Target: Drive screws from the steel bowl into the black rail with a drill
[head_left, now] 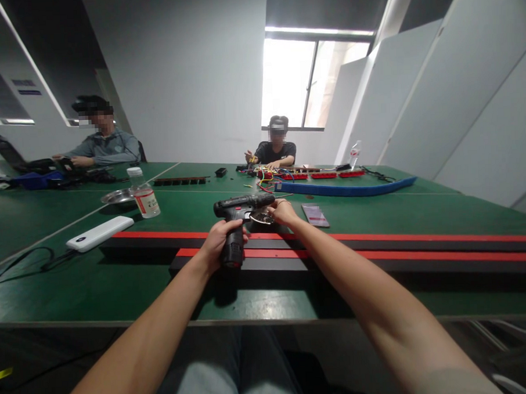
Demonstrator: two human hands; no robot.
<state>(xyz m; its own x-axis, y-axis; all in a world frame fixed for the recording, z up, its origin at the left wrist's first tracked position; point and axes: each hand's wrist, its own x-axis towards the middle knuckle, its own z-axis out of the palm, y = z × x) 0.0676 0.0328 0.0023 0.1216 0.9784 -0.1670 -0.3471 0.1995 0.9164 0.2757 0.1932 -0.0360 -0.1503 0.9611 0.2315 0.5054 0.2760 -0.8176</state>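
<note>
With the drill's body taken as the centre of the dial and twelve pointing away from me across the green table (268, 306), I recorded the following. My left hand (217, 242) was closed around the grip of a black cordless drill (229, 208), which was upright over the near part of the table, its chuck aimed at three o'clock. My right hand (284, 212) was at three o'clock, fingers curled just beside the nose of the chuck; whether they pinched anything, I could not tell. A small round dish (270, 222) of dark pieces, too small to identify, was partly hidden below the chuck.

Two black rails with red tops, the farther (378, 239) and the nearer (422, 257), ran side by side under my forearms and out of view toward four o'clock. A smartphone (315, 215) lay flat at three o'clock, beyond my right wrist. At nine o'clock lay a white power bank (99, 234); at ten, a labelled bottle (147, 202) stood upright beside a shallow metal bowl (115, 197). A long blue strip (345, 189) lay at two. A co-worker in a dark shirt (282, 154) sat at one o'clock.
</note>
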